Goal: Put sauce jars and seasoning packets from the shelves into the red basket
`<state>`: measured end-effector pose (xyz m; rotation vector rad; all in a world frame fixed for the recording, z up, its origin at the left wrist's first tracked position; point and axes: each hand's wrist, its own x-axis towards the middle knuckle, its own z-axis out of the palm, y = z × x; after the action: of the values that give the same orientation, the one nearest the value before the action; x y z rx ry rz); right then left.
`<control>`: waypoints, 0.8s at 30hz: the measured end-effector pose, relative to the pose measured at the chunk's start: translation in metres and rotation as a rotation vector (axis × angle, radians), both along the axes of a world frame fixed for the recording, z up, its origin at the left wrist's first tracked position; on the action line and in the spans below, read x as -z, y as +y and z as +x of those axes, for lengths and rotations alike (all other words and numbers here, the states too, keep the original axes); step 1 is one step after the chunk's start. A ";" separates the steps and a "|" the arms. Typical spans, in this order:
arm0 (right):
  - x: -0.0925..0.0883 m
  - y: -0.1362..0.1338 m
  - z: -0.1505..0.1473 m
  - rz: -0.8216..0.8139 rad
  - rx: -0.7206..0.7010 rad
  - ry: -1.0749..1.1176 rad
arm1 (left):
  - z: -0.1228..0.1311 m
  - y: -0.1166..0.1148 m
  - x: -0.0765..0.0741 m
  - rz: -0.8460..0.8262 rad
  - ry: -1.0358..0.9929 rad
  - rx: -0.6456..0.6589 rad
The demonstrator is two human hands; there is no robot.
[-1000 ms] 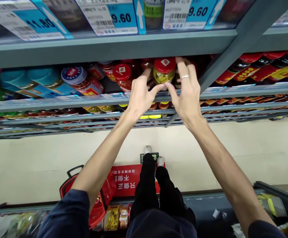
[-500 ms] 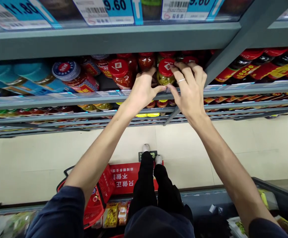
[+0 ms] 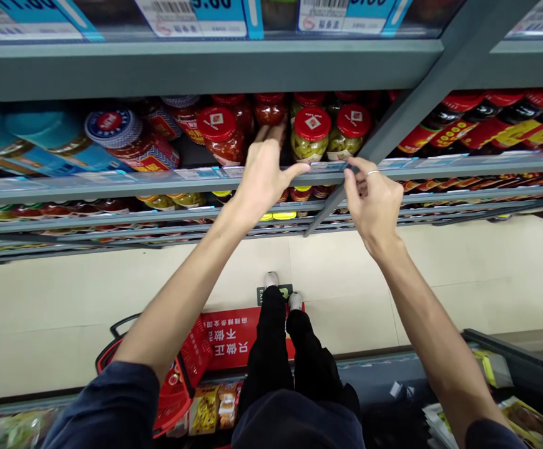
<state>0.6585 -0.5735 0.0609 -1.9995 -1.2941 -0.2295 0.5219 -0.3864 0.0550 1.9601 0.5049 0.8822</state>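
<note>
A glass jar of green pickles (image 3: 310, 135) with a red lid stands at the shelf's front, and a twin jar (image 3: 351, 130) stands to its right. My left hand (image 3: 263, 176) reaches up just left of the first jar. Its fingers are stretched toward the jars behind, and its thumb points right along the shelf's front strip (image 3: 112, 186). It holds nothing. My right hand (image 3: 375, 199), with a ring on one finger, is below the twin jar. Its fingers are curled, with thumb and forefinger pinched on the front strip.
Red chilli jars (image 3: 221, 132) and a blue-lidded jar (image 3: 115, 129) stand to the left. Dark red-capped bottles (image 3: 475, 121) lie at the right. Price tags (image 3: 196, 15) line the shelf above. A red basket (image 3: 180, 380) sits by my legs (image 3: 276, 349).
My right hand has let go of the pickle jar and dropped to the shelf's front strip. The jar now stands on the shelf, and the twin jar beside it shows. My left hand stayed.
</note>
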 end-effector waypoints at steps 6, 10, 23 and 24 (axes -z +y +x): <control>-0.004 0.005 0.012 -0.103 -0.011 -0.092 | -0.010 -0.036 -0.001 0.185 0.102 -0.017; -0.007 0.012 0.017 -0.204 0.032 -0.109 | 0.009 -0.037 0.009 0.239 0.120 0.015; -0.011 0.002 0.005 -0.121 -0.063 -0.151 | 0.002 -0.052 0.006 0.456 0.134 -0.186; -0.017 0.001 0.001 -0.116 -0.079 -0.156 | -0.003 -0.051 0.002 0.429 0.092 -0.223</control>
<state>0.6591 -0.5725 0.0781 -2.0553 -1.5126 -0.2830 0.5190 -0.4373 0.0534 2.3738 0.6377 1.1148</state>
